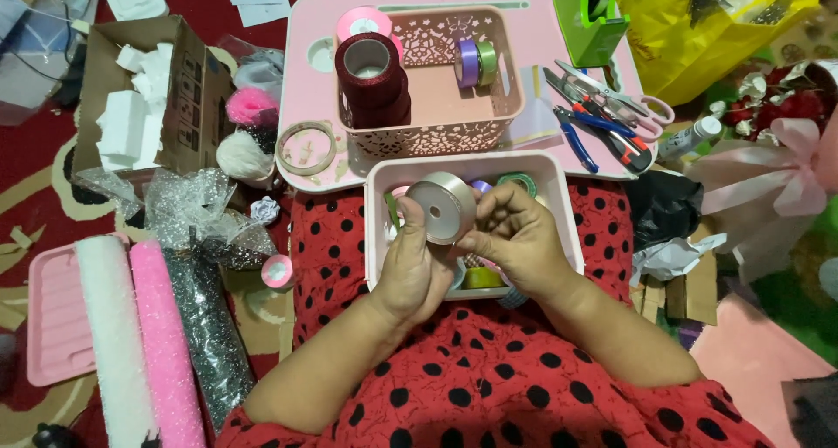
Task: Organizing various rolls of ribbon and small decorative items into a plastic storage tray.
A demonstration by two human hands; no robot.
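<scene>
The left hand point(410, 269) is closed around a round spool of pale champagne satin ribbon point(443, 207), thumb up its left side, holding it just below the middle of the frame with its flat face and hollow core turned up toward the camera. The right hand point(517, 234) meets the spool from the right, fingers curled and pinching at its lower right rim, so both hands touch it and neither is nearer. Directly beneath them sits a white rectangular plastic bin point(559, 205) of mixed ribbon rolls, resting on a lap in red cloth with black dots. Above it, on a pink tray table point(310, 95), stands a pink lattice basket point(454, 125) holding a dark red glitter ribbon roll point(371, 80), with scissors and pliers point(602, 108) to the right
</scene>
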